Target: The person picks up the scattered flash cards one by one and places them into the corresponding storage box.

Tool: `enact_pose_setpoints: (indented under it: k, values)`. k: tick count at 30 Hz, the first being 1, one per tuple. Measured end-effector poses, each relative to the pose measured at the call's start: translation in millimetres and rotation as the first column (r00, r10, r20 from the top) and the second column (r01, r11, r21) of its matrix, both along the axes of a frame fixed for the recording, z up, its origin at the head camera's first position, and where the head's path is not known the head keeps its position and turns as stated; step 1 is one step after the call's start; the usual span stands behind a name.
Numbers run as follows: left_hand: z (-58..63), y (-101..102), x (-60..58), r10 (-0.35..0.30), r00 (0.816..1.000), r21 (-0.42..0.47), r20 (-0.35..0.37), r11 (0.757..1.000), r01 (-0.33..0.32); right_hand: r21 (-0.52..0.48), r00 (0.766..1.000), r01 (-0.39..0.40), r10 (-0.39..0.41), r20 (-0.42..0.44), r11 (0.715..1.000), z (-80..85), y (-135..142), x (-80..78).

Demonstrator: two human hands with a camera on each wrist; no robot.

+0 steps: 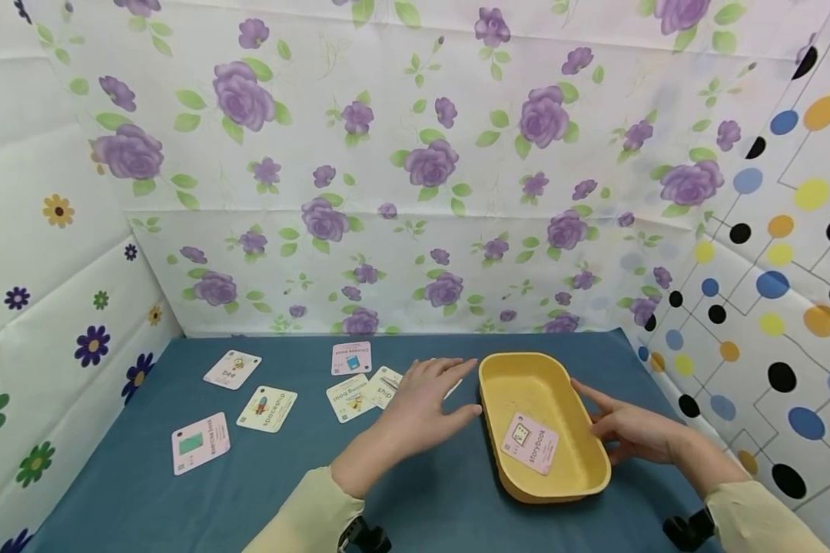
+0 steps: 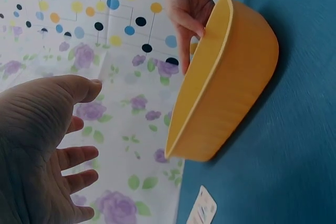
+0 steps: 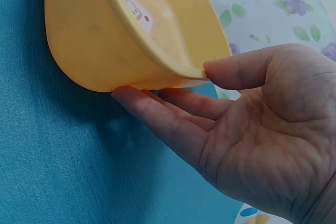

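Note:
A yellow plastic bin (image 1: 572, 418) stands on the blue cloth, and a pink "storybook" card (image 1: 531, 444) lies inside it. My right hand (image 1: 632, 430) holds the bin at its right side. In the right wrist view the thumb (image 3: 236, 72) touches the rim while the other fingers bear on the outer wall. Left of the bin, my left hand (image 1: 418, 407) hovers with spread fingers and holds nothing. Beneath it a cream card (image 1: 383, 386) with a partly hidden word overlaps another cream card (image 1: 346, 399). The edge of a further card (image 1: 453, 389) shows beyond the left fingers.
Further left lie a "bee" card (image 1: 231, 369), a "spaceship" card (image 1: 267, 408) and a pink "exercise book" card (image 1: 200, 444). A pink "Chinese book" card (image 1: 351, 358) lies toward the back. Patterned sheets (image 1: 387, 253) rise behind and at both sides of the blue cloth (image 1: 138, 499).

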State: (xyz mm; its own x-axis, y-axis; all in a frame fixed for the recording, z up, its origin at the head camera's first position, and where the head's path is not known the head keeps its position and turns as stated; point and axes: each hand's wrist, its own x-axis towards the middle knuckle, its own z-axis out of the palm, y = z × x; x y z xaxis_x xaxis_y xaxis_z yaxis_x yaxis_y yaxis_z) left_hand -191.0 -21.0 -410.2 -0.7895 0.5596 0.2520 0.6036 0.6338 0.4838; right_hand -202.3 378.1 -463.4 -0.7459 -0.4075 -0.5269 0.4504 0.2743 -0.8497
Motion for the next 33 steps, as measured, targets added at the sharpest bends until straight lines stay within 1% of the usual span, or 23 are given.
enact_pose_setpoints:
  k: [4,7,12,17,22,28,33]
  values:
    - [-5.5,-9.4,-0.1,0.024,0.999,0.03,0.028,0.999,-0.025,-0.005,1.0,-0.007,0.007,-0.002,1.0,0.8,0.9,2.3]
    - [-9.6,-16.7,0.5,0.044,0.998,0.055,0.035,0.997,-0.046,-0.006,1.0,-0.011,0.011,-0.003,1.0,1.5,1.2,3.2]
    - [-17.1,-28.5,1.4,0.083,0.996,0.089,0.009,0.993,-0.084,-0.006,1.0,-0.014,0.014,0.002,1.0,1.0,1.8,2.7]
    - [-23.9,-36.4,-0.2,0.099,0.995,0.092,-0.011,0.991,-0.098,-0.001,1.0,0.0,0.0,0.005,1.0,-1.2,2.7,2.3]
    - [-24.2,-44.3,-1.4,0.107,0.994,0.097,0.009,0.99,-0.107,0.006,1.0,0.011,-0.011,0.007,1.0,-0.7,1.6,1.9]
    - [-22.0,-57.8,-2.3,0.15,0.988,0.109,0.034,0.982,-0.153,0.0,1.0,-0.012,0.012,-0.011,1.0,0.4,1.0,0.5]
    - [-20.9,-69.8,-4.7,0.185,0.981,0.111,0.06,0.975,-0.191,0.005,1.0,-0.004,0.004,-0.012,1.0,0.7,1.7,0.6]
